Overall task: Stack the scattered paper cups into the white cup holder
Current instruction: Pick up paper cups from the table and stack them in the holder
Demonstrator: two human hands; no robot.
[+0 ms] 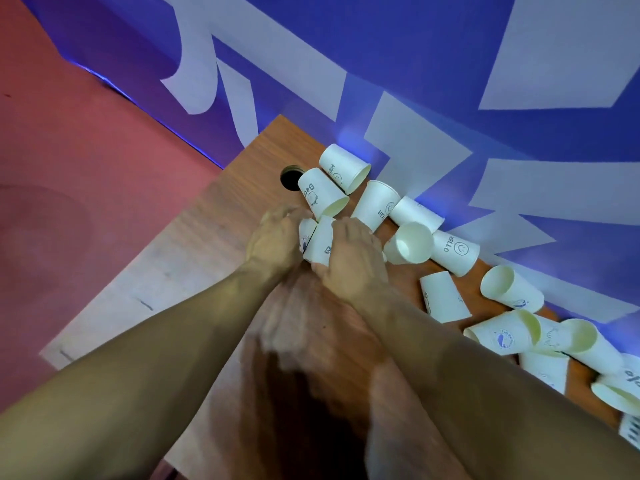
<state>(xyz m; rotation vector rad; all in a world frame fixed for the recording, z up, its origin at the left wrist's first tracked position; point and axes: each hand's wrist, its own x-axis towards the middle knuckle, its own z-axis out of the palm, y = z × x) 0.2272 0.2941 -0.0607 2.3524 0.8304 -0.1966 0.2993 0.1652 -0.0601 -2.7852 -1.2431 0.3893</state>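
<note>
Between left hand (275, 237) and right hand (353, 258) sit cups (320, 239)

Cannot read the print on the cup (320, 241) half covered by the right hand (353, 261), nor on the edge-cut cup (632, 373) far right of it.

Single head-worn view, wide-angle, tilted
Looks forward and steeply down from just above the left hand (273, 239) and right hand (351, 259) onto the desk (207, 271), wall (415, 46) beyond, floor (69, 168) at the left edge
</note>
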